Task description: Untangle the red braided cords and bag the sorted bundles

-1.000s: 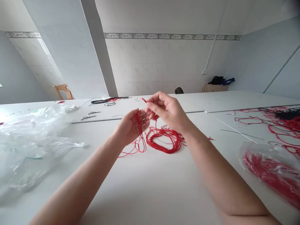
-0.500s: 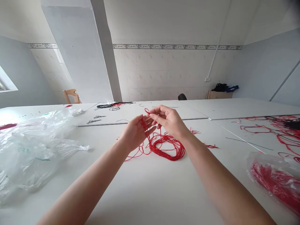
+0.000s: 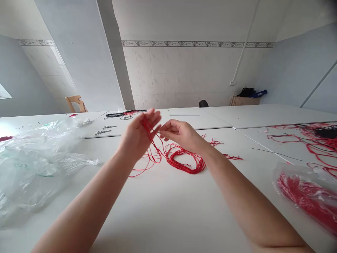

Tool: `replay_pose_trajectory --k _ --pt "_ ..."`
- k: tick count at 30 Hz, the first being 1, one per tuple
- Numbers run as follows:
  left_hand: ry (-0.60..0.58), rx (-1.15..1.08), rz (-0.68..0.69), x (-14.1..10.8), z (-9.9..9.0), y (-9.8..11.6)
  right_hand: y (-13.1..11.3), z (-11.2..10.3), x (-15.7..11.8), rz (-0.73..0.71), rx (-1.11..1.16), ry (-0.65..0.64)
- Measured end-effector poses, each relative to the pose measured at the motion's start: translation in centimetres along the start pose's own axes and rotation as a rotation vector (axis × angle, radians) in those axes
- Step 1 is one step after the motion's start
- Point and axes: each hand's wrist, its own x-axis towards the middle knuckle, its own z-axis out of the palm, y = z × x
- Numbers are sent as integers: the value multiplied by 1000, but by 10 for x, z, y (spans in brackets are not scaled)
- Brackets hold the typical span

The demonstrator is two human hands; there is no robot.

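Left hand in the air above a white table, fingers spread wide open and not closed on anything, with a thin red beaded string hanging across them and falling down to the tabletop. Right hand just beside it, fingers half curled, fingertips close to the string; whether any strand between them, impossible to tell. Below both hands, on the table, a loose oval coil of the same red beaded string, with a few short red ends lying to its right. Further left, a crumpled clear plastic bag. Further right, a clear plastic bag full of red strands and, on the neighbouring white table panel, many loose red strands. At the far side, a small heap of black and red strands and two small metal pieces.
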Motion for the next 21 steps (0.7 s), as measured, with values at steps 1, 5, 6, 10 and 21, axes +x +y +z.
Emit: replay_pose_trajectory --k 1,5,6,10,21 --pt "16 -39 56 -2 1 9 -1 -5 -2 5 -38 4" --pt "36 -105 268 -13 -2 53 5 -23 -4 224 -424 -107" --pt "40 -75 316 -17 -4 63 9 -25 -3 342 -548 -182" --pt "174 88 443 -29 -10 84 32 -20 6 663 -754 -416" --pt "113 135 303 -26 -4 72 62 -3 14 791 -787 -548"
